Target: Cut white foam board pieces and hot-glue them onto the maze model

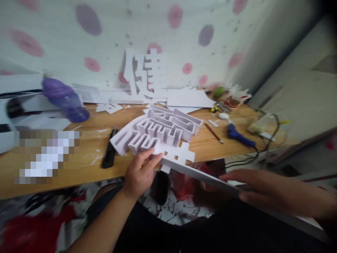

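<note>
the chinese character 健 reads clearly as a white cutout (154,70) standing near the tabletop's (89,158) back edge; red marks on the bag (234,102) by the back right corner seem too blurred to read.

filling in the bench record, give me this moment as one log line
left hand: at near edge of raised white character | right hand: holding long white strip | table: glue gun, pencil

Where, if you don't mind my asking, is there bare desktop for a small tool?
The desk shows bare wood between the white letter structure, brown pencil and front edge; a lightly littered patch lies between the purple bottle and black tool. It is crowded along the back with white sheets and at right around the blue glue gun.
</note>
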Tool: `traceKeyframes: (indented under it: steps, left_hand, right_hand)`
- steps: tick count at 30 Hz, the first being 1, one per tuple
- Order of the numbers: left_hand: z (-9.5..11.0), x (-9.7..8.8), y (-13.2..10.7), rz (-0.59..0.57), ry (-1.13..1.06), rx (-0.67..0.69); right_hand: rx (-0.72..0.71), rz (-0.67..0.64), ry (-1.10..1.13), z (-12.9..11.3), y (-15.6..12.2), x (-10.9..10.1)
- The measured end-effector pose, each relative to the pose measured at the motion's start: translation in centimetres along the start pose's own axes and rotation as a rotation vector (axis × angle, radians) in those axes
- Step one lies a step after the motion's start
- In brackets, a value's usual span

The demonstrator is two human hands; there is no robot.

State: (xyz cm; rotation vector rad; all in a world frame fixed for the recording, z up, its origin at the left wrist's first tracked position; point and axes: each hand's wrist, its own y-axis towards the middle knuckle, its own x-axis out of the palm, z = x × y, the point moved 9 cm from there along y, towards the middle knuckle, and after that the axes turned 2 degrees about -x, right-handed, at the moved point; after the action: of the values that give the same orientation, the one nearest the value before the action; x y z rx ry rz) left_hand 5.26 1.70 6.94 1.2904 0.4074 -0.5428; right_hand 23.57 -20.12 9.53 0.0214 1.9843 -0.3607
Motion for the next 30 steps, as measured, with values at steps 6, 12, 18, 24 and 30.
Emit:
traceKeyframes:
  steps: [6, 12, 18, 24, 30]
  left_hand:
    - [-0.2, -0.4, 0.1, 0.05, 0.014, 0.048]
    - [0.0, -0.5, 0.2, 0.05, 0.034, 0.054]
    - [0.1, -0.4, 0.4, 0.047, 0.043, 0.056]
    - [0.7, -0.8, 0.4, 0.077, 0.052, 0.013]
    - [-0.1, -0.4, -0.2, 0.059, -0.03, -0.089]
  right_hand:
    - [0.215, 0.154, -0.134, 6.2, 4.4, -6.9]
    - [0.362, 0.124, -0.259, 11.6, 10.2, -6.5]
    - [0.495, 0.217, -0.379, 13.5, 10.5, -9.4]
    - [0.129, 0.306, -0.343, 5.9, 12.9, -10.7]
    - [-0.519, 0.229, -0.383, -16.2, 18.0, -7.5]
